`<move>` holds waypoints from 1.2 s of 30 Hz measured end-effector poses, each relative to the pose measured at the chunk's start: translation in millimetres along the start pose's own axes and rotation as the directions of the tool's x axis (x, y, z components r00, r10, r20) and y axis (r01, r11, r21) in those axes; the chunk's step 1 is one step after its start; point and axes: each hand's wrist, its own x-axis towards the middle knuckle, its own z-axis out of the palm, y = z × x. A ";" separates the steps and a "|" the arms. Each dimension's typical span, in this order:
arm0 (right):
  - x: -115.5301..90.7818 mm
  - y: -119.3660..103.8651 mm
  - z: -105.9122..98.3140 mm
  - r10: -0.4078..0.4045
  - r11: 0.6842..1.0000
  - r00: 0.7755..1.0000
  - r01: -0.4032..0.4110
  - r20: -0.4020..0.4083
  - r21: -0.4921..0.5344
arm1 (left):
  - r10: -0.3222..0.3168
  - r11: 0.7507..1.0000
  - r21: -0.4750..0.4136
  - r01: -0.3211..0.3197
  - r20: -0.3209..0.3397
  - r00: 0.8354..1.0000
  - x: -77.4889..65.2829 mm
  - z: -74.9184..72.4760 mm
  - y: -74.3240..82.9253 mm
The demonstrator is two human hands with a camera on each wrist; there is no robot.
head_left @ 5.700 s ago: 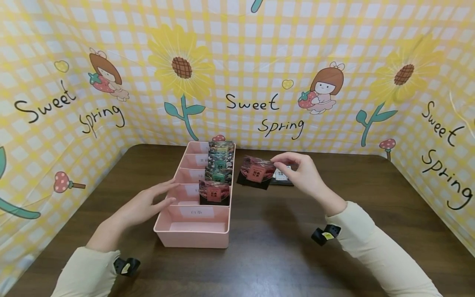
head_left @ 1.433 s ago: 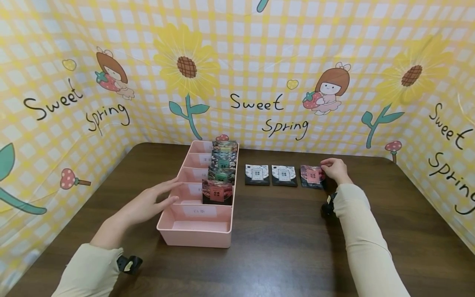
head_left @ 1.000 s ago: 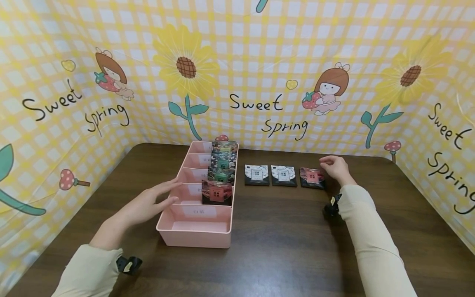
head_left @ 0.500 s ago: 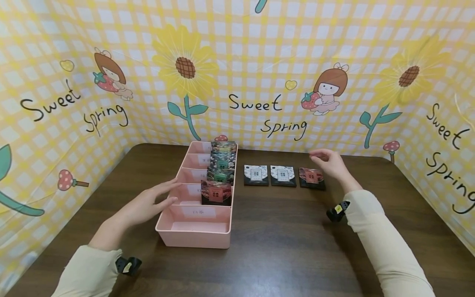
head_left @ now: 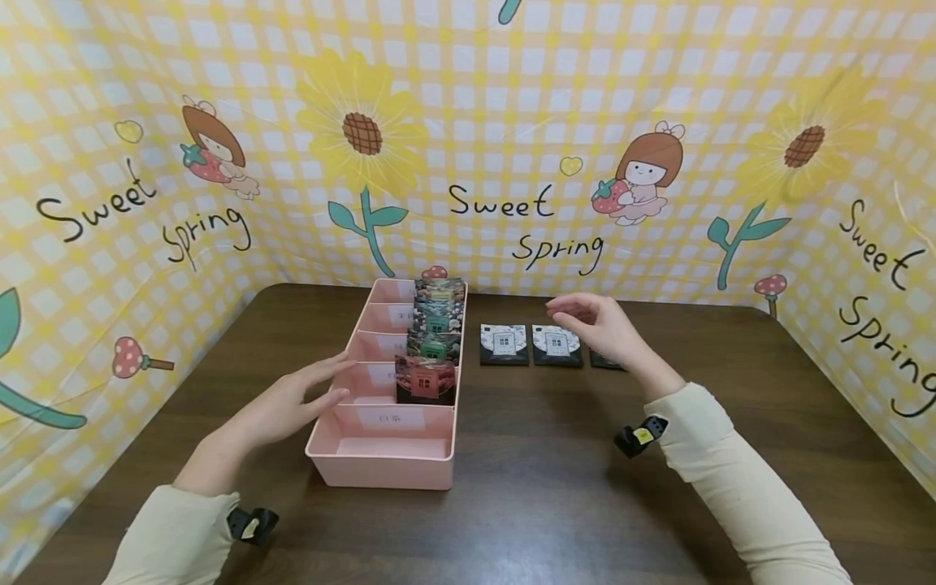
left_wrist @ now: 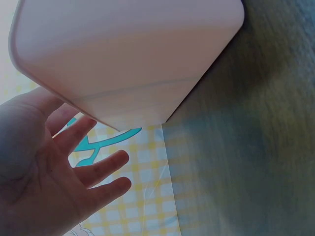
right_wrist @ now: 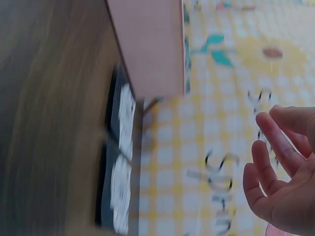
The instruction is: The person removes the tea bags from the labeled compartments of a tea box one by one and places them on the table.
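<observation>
My left hand [head_left: 292,398] touches the left rim of a pink divided box [head_left: 383,473], its fingers loosely spread. Small tea sachets stand in the box: a red one [head_left: 426,382], a green one [head_left: 433,349] and others behind. The front compartment holds none. My right hand [head_left: 601,329] hovers with bent, relaxed fingers and holds nothing. Beneath and left of it, two white-and-black sachets [head_left: 504,345] lie flat on the table. A third sachet [head_left: 607,362] is mostly hidden behind that hand. The right wrist view shows the right hand [right_wrist: 283,167] with its thumb near the index finger.
The brown wooden table [head_left: 534,504] stands against a yellow checked cloth [head_left: 483,97] on the back and both sides. Paper labels [head_left: 391,418] with writing mark the box's compartments. A black wrist camera [head_left: 641,436] hangs under each sleeve.
My right hand carried a red sachet rightward, laid it beside the white ones and let go. It then rose and moved left over the row. My left hand has stayed at the box.
</observation>
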 end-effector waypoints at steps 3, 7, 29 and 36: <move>0.0 -13.7 14.0 -0.060 0.998 0.998 0.059 0.019 0.008 | 0.002 1.000 0.000 -0.002 -0.003 1.000 -0.3 0.0 -0.4; 0.1 -26.7 35.7 -0.124 0.992 0.991 0.123 0.059 0.012 | 0.009 1.000 0.001 -0.009 -0.010 1.000 -0.4 0.6 -1.2; 18.1 -40.7 113.5 -0.164 0.987 0.968 0.159 0.189 0.038 | 0.025 1.000 0.002 -0.025 -0.013 1.000 1.4 1.4 -1.0; 20.7 -40.2 123.9 -0.118 0.993 0.977 0.114 0.179 0.030 | 0.025 1.000 -0.006 -0.025 -0.016 1.000 1.5 2.1 -1.4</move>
